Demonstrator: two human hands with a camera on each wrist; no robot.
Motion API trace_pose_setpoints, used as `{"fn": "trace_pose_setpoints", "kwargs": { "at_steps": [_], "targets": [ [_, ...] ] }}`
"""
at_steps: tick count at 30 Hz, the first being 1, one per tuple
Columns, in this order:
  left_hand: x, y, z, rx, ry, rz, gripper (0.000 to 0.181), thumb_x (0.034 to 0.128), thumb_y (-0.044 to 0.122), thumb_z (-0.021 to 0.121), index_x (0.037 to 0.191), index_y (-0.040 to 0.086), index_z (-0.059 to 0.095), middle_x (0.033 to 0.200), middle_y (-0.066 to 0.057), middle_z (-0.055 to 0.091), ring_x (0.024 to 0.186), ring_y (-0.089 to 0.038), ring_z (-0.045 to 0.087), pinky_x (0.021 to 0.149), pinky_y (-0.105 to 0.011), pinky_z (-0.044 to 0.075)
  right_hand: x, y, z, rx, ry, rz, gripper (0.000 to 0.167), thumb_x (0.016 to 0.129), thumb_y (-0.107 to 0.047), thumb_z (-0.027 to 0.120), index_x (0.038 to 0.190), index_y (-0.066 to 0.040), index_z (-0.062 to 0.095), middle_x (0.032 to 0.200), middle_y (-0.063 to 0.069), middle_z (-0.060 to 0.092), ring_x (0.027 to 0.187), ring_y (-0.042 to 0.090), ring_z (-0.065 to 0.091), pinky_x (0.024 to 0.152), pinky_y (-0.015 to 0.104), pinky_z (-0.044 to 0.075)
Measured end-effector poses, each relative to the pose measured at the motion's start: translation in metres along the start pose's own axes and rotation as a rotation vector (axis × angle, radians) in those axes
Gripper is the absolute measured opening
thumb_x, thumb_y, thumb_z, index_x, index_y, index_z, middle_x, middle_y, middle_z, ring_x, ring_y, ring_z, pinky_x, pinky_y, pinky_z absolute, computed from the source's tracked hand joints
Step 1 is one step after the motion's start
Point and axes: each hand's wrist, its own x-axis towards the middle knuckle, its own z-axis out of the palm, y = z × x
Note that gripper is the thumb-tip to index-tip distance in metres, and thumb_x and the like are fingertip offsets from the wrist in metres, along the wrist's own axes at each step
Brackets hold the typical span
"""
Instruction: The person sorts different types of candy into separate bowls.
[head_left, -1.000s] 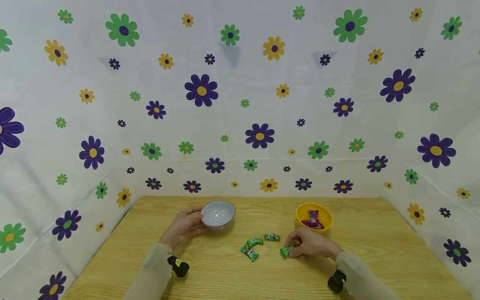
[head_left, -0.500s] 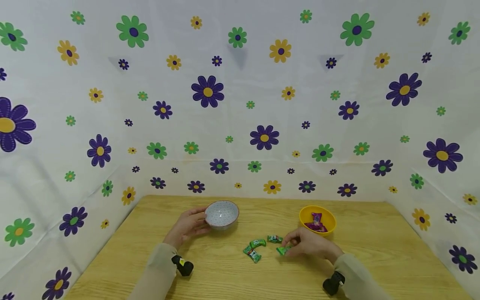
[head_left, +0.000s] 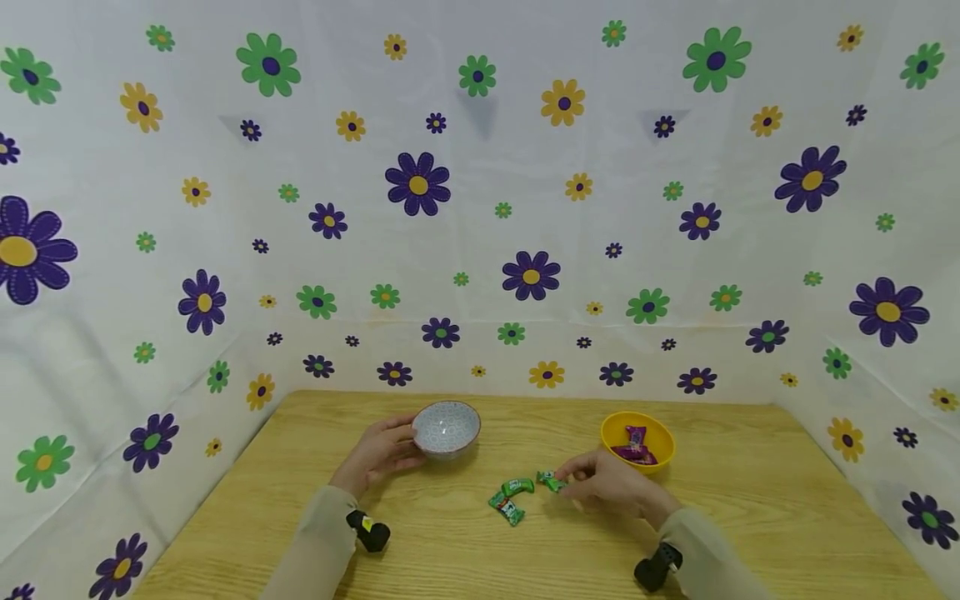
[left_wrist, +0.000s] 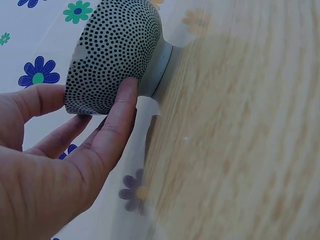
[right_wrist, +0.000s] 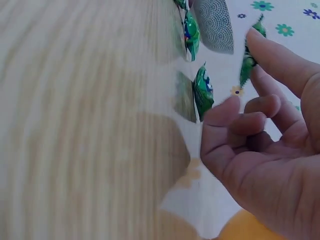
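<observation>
A bowl (head_left: 447,427) with a pale patterned inside and a reddish rim stands at centre left. Its dotted outer wall (left_wrist: 115,55) shows in the left wrist view. My left hand (head_left: 382,454) holds the bowl's left side, one fingertip at the rim and other fingers along the outer wall. A green-wrapped candy (right_wrist: 248,60) is pinched between the fingers of my right hand (head_left: 607,483), off the table. Just beyond the fingertips another green candy (right_wrist: 202,92) lies on the table. Two more green candies, one upper (head_left: 517,486) and one lower (head_left: 507,508), lie touching to the left.
A yellow bowl (head_left: 652,464) holding purple-wrapped candies (head_left: 636,446) stands behind my right hand. The wooden table (head_left: 435,558) meets a flower-printed white curtain (head_left: 480,242) at the back and sides.
My right hand has moved left and slightly away with the pinched candy, up to the nearest candy on the table. My left hand stays at the bowl. The head view has shifted a little.
</observation>
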Motion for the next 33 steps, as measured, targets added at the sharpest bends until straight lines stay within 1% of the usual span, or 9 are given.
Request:
{"fn": "trace_pose_setpoints", "kwargs": {
  "at_steps": [3, 7, 10, 15, 17, 25, 27, 30, 33],
  "targets": [
    [-0.001, 0.001, -0.001, -0.004, -0.008, 0.006, 0.05, 0.0983, 0.01, 0.055, 0.146, 0.001, 0.042, 0.138, -0.024, 0.05, 0.101, -0.024, 0.064, 0.091, -0.047, 0.055, 0.004, -0.002, 0.004, 0.027, 0.047, -0.009, 0.03, 0.085, -0.023, 0.076, 0.11, -0.006, 0.073, 0.079, 0.0, 0.047, 0.075, 0.016, 0.044, 0.06, 0.021, 0.036],
    [-0.001, 0.002, 0.002, -0.002, -0.012, 0.008, 0.05, 0.0983, 0.01, 0.055, 0.146, 0.001, 0.042, 0.139, -0.024, 0.049, 0.102, -0.025, 0.064, 0.093, -0.048, 0.054, 0.009, -0.005, 0.008, 0.055, 0.106, -0.022, 0.03, 0.086, -0.021, 0.076, 0.111, -0.005, 0.072, 0.081, 0.001, 0.043, 0.08, 0.018, 0.041, 0.061, 0.022, 0.036],
    [-0.002, 0.0, 0.003, 0.002, -0.009, 0.004, 0.05, 0.0983, 0.01, 0.055, 0.146, 0.001, 0.042, 0.138, -0.025, 0.05, 0.103, -0.026, 0.064, 0.093, -0.048, 0.054, 0.014, -0.007, 0.012, 0.066, 0.142, -0.018, 0.031, 0.085, -0.021, 0.077, 0.111, -0.005, 0.072, 0.081, 0.001, 0.045, 0.079, 0.017, 0.041, 0.06, 0.021, 0.036],
    [-0.003, -0.003, 0.001, 0.017, 0.017, -0.007, 0.049, 0.0988, 0.01, 0.053, 0.146, 0.001, 0.042, 0.138, -0.025, 0.05, 0.104, -0.027, 0.064, 0.091, -0.047, 0.055, 0.022, -0.01, 0.019, 0.127, 0.167, 0.003, 0.033, 0.084, -0.024, 0.077, 0.112, -0.007, 0.072, 0.081, 0.0, 0.046, 0.073, 0.015, 0.044, 0.061, 0.022, 0.039],
    [-0.003, -0.003, 0.001, 0.012, 0.021, -0.002, 0.049, 0.0986, 0.01, 0.053, 0.145, 0.002, 0.043, 0.139, -0.025, 0.049, 0.104, -0.027, 0.063, 0.09, -0.046, 0.056, 0.024, -0.013, 0.022, 0.152, 0.177, 0.005, 0.032, 0.085, -0.023, 0.077, 0.112, -0.006, 0.072, 0.081, 0.001, 0.046, 0.072, 0.015, 0.044, 0.061, 0.023, 0.038],
    [0.0, 0.002, 0.003, 0.019, 0.015, 0.005, 0.048, 0.0988, 0.009, 0.052, 0.145, 0.001, 0.042, 0.14, -0.026, 0.047, 0.107, -0.029, 0.062, 0.092, -0.047, 0.055, 0.037, -0.026, 0.028, 0.19, 0.2, -0.034, 0.031, 0.088, -0.019, 0.074, 0.113, -0.002, 0.07, 0.08, 0.001, 0.045, 0.061, 0.012, 0.038, 0.061, 0.025, 0.037],
    [0.0, 0.003, 0.003, 0.02, 0.014, 0.006, 0.048, 0.0989, 0.009, 0.052, 0.145, 0.0, 0.042, 0.141, -0.027, 0.046, 0.109, -0.031, 0.061, 0.092, -0.048, 0.054, 0.041, -0.028, 0.03, 0.204, 0.211, -0.029, 0.031, 0.087, -0.02, 0.075, 0.113, -0.002, 0.07, 0.08, 0.0, 0.045, 0.061, 0.012, 0.038, 0.061, 0.025, 0.037],
    [-0.002, 0.003, 0.003, 0.015, 0.015, 0.008, 0.048, 0.0984, 0.009, 0.052, 0.144, -0.001, 0.043, 0.141, -0.028, 0.046, 0.11, -0.033, 0.061, 0.092, -0.049, 0.055, 0.047, -0.03, 0.033, 0.217, 0.219, -0.018, 0.032, 0.087, -0.021, 0.075, 0.113, -0.003, 0.07, 0.081, 0.0, 0.047, 0.066, 0.013, 0.041, 0.061, 0.024, 0.039],
    [-0.002, 0.002, 0.003, 0.02, 0.008, 0.016, 0.048, 0.0984, 0.008, 0.052, 0.144, -0.002, 0.042, 0.139, -0.027, 0.047, 0.108, -0.032, 0.062, 0.091, -0.049, 0.055, 0.052, -0.032, 0.036, 0.22, 0.224, -0.004, 0.033, 0.086, -0.022, 0.076, 0.113, -0.005, 0.07, 0.082, 0.0, 0.047, 0.07, 0.014, 0.043, 0.061, 0.024, 0.04]
  ]
}}
